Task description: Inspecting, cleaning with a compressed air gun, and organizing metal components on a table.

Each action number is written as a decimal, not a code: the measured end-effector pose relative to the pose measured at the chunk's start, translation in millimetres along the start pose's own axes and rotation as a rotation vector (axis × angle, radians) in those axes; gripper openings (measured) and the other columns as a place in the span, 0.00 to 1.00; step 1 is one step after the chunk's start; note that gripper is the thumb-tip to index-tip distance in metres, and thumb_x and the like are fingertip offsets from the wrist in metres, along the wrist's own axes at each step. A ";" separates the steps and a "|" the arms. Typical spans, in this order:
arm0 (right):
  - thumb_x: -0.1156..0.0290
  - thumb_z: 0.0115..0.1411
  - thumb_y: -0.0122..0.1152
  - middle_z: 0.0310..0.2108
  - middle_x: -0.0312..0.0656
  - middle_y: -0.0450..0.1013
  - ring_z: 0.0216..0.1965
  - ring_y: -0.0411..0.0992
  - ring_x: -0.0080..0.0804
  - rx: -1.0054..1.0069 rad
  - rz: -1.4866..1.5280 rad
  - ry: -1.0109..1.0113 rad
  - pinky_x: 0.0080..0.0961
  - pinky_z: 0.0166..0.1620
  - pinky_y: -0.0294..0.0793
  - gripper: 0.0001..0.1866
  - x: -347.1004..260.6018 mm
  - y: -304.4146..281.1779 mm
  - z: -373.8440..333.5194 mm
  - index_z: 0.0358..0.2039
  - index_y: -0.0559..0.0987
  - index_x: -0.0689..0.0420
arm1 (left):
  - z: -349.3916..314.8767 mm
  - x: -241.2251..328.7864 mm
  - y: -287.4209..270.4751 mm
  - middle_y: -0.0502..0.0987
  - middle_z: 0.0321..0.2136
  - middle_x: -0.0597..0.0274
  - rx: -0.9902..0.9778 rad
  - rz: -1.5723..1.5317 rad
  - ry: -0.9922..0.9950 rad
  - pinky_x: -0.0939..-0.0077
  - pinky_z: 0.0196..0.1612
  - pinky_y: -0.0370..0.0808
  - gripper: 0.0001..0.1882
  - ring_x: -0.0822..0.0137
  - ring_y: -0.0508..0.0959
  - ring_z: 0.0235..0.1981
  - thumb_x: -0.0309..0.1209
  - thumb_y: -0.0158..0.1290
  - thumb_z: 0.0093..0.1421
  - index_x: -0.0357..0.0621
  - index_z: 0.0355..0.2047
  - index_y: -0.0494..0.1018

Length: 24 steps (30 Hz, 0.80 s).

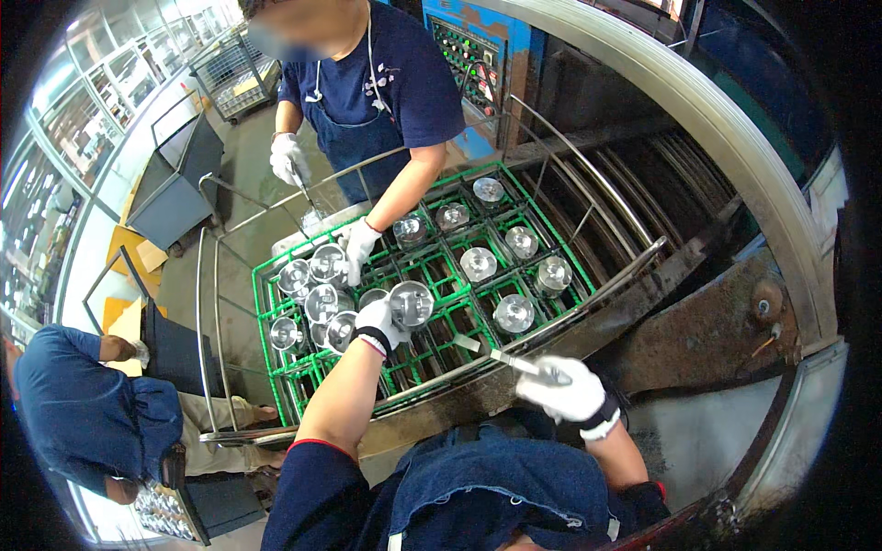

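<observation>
Clutching shiny piece (412, 303) in left hand (379, 321) over green rack (455, 266), tool (514, 362) in right hand (561, 390), rail (647, 257) alongside, co-worker's hand (360, 246) opposite

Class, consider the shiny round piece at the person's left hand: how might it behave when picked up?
The shiny round piece is probably stiff: its rim looks evenly circular. Its glossy surface could be slippery against the gloved left hand. Its round outline suggests it might roll if tipped onto its side.

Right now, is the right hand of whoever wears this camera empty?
No, the right hand, in a white glove, grips a metal tool with a flat blade.
</observation>
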State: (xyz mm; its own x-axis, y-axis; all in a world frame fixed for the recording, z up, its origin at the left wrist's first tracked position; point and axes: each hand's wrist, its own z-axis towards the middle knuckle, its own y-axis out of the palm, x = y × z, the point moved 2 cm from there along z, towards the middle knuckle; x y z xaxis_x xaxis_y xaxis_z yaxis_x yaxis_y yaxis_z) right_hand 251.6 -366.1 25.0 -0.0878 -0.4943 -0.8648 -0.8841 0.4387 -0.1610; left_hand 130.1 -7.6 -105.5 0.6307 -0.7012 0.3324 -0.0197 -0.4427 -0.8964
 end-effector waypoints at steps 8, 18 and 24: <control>0.58 0.57 0.71 0.17 0.32 0.72 0.17 0.69 0.17 0.113 -0.270 -0.316 0.22 0.20 0.66 0.13 -24.7 17.0 38.4 0.31 0.81 0.54 | -2.0 5.1 -18.5 0.81 0.43 0.47 0.038 -0.022 0.042 0.64 0.50 0.78 0.19 0.51 0.81 0.46 0.38 0.59 0.54 0.48 0.46 0.79; 0.56 0.57 0.69 0.18 0.42 0.73 0.18 0.72 0.38 0.056 -0.415 -0.250 0.33 0.25 0.74 0.15 -27.3 27.3 37.4 0.33 0.80 0.54 | -0.9 19.6 -32.8 0.74 0.55 0.33 0.437 -0.649 -0.162 0.61 0.60 0.69 0.36 0.44 0.74 0.58 0.48 0.48 0.62 0.29 0.61 0.67; 0.57 0.57 0.70 0.17 0.34 0.73 0.15 0.69 0.20 0.233 -0.422 -0.210 0.24 0.20 0.69 0.15 -25.7 14.8 30.6 0.33 0.79 0.55 | -4.8 32.0 -34.8 0.67 0.62 0.34 0.544 -0.694 -0.149 0.58 0.67 0.62 0.38 0.43 0.66 0.65 0.50 0.51 0.63 0.31 0.64 0.64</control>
State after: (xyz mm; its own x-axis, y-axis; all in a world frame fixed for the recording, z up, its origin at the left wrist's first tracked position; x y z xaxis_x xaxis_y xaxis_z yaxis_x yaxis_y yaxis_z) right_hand 254.8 -323.9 30.3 0.3691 -0.5134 -0.7747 -0.6951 0.4008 -0.5968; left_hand 147.3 -17.3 -62.3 0.4587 -0.2779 0.8440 0.7504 -0.3876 -0.5354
